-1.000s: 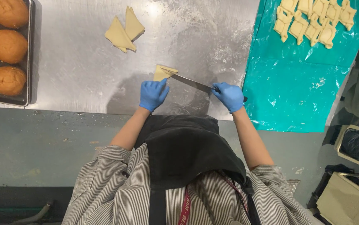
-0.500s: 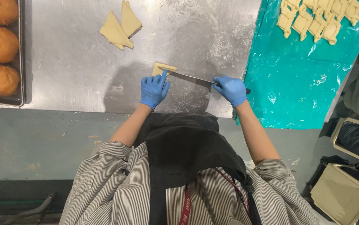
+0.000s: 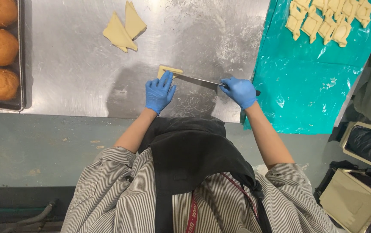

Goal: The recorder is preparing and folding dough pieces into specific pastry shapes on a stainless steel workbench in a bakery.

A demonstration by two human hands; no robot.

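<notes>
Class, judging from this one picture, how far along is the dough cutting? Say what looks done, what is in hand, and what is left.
Done: many cut pieces lie on the teal sheet. In hand: the left hand steadies a dough piece while the right hand holds a knife against it. Left: two triangular slabs wait uncut on the steel table.

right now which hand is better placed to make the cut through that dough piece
Right. The right hand already grips the knife, whose blade reaches the dough piece; the left hand lies flat, steadying it.
</notes>
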